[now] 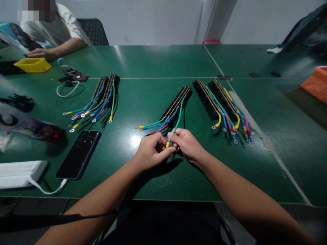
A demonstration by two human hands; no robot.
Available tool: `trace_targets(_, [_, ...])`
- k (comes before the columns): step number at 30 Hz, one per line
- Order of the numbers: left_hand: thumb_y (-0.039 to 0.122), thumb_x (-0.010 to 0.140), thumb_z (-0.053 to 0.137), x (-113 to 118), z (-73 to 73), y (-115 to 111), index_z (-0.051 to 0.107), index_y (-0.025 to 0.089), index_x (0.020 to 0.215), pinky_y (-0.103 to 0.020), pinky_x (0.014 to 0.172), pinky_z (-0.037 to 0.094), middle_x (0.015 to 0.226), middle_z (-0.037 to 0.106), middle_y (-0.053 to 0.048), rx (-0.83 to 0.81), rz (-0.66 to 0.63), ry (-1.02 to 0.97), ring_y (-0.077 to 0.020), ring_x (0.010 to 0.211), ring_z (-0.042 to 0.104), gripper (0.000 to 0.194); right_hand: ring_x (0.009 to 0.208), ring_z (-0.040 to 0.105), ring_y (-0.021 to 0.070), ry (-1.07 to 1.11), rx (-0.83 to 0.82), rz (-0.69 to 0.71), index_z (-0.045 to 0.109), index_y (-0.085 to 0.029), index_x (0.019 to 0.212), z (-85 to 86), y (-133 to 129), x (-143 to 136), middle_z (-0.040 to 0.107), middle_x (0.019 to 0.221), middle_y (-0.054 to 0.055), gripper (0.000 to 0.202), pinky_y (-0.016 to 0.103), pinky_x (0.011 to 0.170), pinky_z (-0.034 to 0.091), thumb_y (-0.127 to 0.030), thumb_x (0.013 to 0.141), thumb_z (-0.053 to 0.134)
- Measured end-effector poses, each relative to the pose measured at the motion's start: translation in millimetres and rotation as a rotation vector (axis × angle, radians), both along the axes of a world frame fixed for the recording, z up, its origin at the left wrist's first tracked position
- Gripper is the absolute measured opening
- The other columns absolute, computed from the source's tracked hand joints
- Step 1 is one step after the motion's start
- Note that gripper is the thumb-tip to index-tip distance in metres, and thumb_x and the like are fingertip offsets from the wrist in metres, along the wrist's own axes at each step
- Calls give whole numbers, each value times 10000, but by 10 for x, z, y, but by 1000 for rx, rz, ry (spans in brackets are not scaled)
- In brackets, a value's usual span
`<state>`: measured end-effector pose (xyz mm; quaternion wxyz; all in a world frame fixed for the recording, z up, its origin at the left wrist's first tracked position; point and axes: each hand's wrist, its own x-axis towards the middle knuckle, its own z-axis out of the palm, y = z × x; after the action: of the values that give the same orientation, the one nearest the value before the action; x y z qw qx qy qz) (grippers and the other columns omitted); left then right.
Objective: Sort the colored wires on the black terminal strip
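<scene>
A black terminal strip (176, 103) with green, blue and red wires lies at the centre of the green table. Its long green wire (181, 114) runs down to my hands and ends in a yellow-sleeved lug (167, 144). My right hand (187, 144) pinches this wire just above the sleeve. Closed around the lug end, my left hand (153, 149) has its thumb reaching toward the right fingertips; the lug's tip is hidden. Two wired strips (112, 85) lie to the left, and two more (208, 98) to the right.
At the left are a phone (79, 154) on a white cable, a white power strip (21, 173), a bottle (28, 124) and a yellow tray (33, 65). Another person's arm (61, 49) rests at the back left. An orange basket (316, 83) stands at the right edge.
</scene>
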<state>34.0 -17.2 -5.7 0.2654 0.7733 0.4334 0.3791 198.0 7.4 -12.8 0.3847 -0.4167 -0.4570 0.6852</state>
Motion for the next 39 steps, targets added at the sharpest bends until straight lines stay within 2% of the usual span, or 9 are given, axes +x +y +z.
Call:
trace_targets(7, [285, 874, 597, -17, -76, -6, 582, 160, 716, -209, 500, 336, 576, 609, 13, 244, 82, 209, -88, 492, 518, 202, 411, 374, 55, -40, 32, -38, 529, -167, 697, 6, -10, -23, 480, 498, -54, 352, 192, 403, 255, -464, 779, 699])
trace_targets(10, [283, 888, 572, -19, -87, -6, 591, 165, 732, -227, 508, 322, 575, 604, 8, 293, 95, 297, -103, 495, 520, 196, 396, 366, 53, -71, 34, -35, 518, -170, 692, 2, -11, -17, 474, 484, -56, 365, 192, 397, 251, -476, 787, 693])
trace_targets(15, [275, 920, 512, -19, -41, -1, 578, 163, 717, -236, 499, 297, 546, 575, 10, 210, 48, 335, -105, 469, 486, 241, 386, 365, 47, -81, 32, -12, 472, -182, 670, -7, -8, -2, 466, 479, -67, 387, 188, 394, 255, -480, 804, 681])
trace_targets(22, [301, 897, 552, -32, -3, 17, 588, 159, 722, -221, 517, 313, 572, 591, 12, 136, 32, 259, -99, 500, 496, 228, 402, 387, 51, -63, 9, 12, 508, -170, 702, 4, 3, 20, 484, 499, -59, 374, 187, 407, 271, -478, 788, 702])
trace_targets(28, [294, 945, 474, -31, 19, 17, 570, 159, 718, -228, 516, 306, 566, 577, 13, 32, -47, 238, -97, 491, 477, 281, 389, 335, 35, 15, -72, 48, 483, -175, 699, 35, 7, 47, 457, 480, -75, 384, 177, 398, 232, -457, 762, 735])
trace_targets(34, [309, 885, 589, -17, 20, 0, 570, 153, 710, -194, 493, 319, 547, 563, 37, -42, -13, 117, -72, 468, 472, 235, 386, 360, 34, 21, -94, 52, 506, -164, 716, 64, 11, 53, 478, 485, -67, 365, 168, 386, 236, -437, 753, 746])
trace_targets(39, [309, 927, 518, -20, 33, 17, 579, 148, 705, -219, 520, 325, 556, 581, 16, -49, -36, 167, -91, 492, 486, 281, 391, 358, 33, 17, -108, 53, 519, -159, 711, 79, 14, 53, 483, 483, -63, 377, 165, 388, 245, -436, 724, 775])
